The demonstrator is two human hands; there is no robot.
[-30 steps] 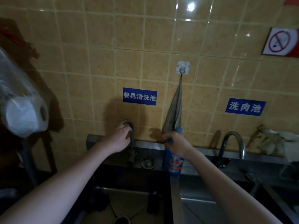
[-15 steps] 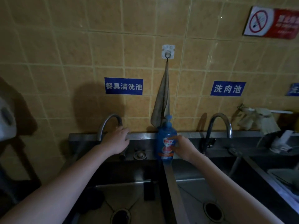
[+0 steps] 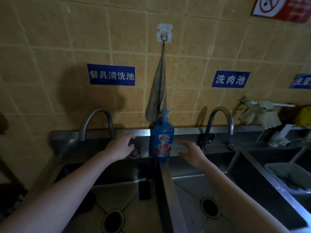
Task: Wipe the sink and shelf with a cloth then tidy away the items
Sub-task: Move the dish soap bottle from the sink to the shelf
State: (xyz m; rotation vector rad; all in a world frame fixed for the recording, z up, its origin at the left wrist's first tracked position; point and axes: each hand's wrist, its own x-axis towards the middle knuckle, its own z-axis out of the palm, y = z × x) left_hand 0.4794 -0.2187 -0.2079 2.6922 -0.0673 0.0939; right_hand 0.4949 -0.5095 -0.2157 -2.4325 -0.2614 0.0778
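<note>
Reaching over the sink (image 3: 170, 190), your left hand (image 3: 120, 147) hangs with loose fingers above the back ledge, by the base of the left tap (image 3: 99, 111), and it holds nothing. Your right hand (image 3: 190, 151) is spread wide and empty, just right of the blue soap bottle (image 3: 161, 140) and not touching it. That bottle stands upright where the basin divider meets the ledge. Behind it the cloth (image 3: 158, 91) hangs from a wall hook (image 3: 165, 35). A second tap (image 3: 219, 109) rises further right.

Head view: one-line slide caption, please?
Left hand and right hand open either side of upright blue soap bottle; cloth hangs from hook.
</note>
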